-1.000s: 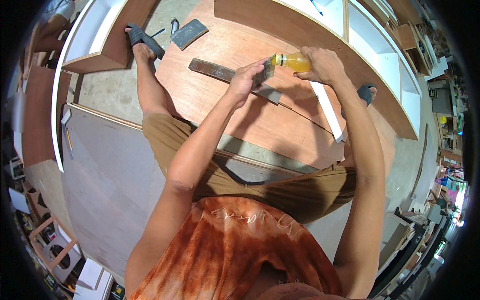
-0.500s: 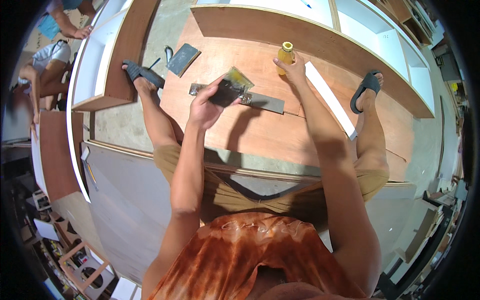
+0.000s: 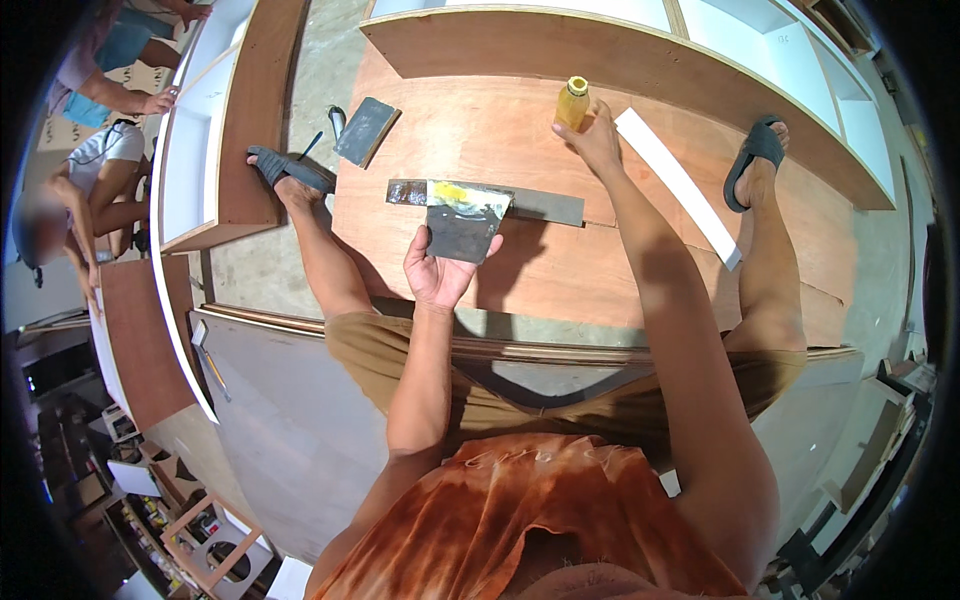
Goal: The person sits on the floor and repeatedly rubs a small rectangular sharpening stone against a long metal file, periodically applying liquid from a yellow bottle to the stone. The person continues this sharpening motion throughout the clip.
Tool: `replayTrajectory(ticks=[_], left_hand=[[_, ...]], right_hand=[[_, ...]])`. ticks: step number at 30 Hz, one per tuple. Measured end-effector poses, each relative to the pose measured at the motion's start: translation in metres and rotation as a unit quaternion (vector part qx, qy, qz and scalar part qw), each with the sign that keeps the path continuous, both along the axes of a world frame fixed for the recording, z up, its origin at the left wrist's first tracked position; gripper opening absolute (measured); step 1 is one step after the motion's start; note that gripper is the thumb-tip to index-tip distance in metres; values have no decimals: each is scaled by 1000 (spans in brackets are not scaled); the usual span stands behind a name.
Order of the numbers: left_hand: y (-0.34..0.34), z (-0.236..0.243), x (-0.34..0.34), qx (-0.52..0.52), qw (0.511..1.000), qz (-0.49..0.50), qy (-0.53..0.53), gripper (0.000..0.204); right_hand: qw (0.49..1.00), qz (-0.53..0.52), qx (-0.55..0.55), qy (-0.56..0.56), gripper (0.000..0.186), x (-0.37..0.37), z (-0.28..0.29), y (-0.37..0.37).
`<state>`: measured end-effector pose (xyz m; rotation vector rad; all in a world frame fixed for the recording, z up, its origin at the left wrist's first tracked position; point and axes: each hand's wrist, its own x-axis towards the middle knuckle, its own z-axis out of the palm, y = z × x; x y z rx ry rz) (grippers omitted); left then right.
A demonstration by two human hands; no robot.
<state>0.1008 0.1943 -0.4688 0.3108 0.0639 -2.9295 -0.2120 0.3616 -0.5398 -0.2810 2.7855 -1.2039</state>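
Observation:
My left hand [image 3: 442, 278] grips a dark flat rectangular plate [image 3: 462, 237] from below, thumb on its left edge. Yellow and whitish paste is smeared along the plate's far edge. Beneath and beyond it, a narrow grey strip [image 3: 548, 206] with a shiny brown-stained left end lies on the plywood sheet [image 3: 400, 290]. To the right, a small bottle [image 3: 571, 104] of yellow liquid stands upright on the plywood. My right hand [image 3: 596, 146] is at its lower right side with fingers apart; the thumb is by the bottle's base, and I cannot tell if it touches.
A white strip [image 3: 680, 188] lies right of the bottle. Far left are a dark block [image 3: 368, 131] and a blue pen-like stick [image 3: 311, 146]. Open wooden cabinets [image 3: 620, 62] with white insides bound the far side and the left [image 3: 262, 120]. Other people work at the upper left.
The plate has been turned with its paste-covered edge away from me, over the grey strip. My right hand has loosened from the bottle and slid slightly nearer me.

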Motion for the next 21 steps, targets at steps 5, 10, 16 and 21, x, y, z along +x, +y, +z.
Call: replayTrajectory(ticks=[5, 10, 16, 21], left_hand=[[3, 1, -3, -133, 988, 32, -77, 52], [42, -31, -29, -786, 592, 70, -164, 44], [88, -53, -54, -957, 209, -27, -199, 50], [95, -76, -58, -963, 143, -50, -222, 47]], right_hand=[[930, 318, 145, 117, 72, 77, 18, 77], [900, 375, 143, 173, 64, 113, 5, 101], [911, 352, 139, 164, 46, 117, -7, 97], [906, 354, 162, 168, 45, 118, -3, 93]])
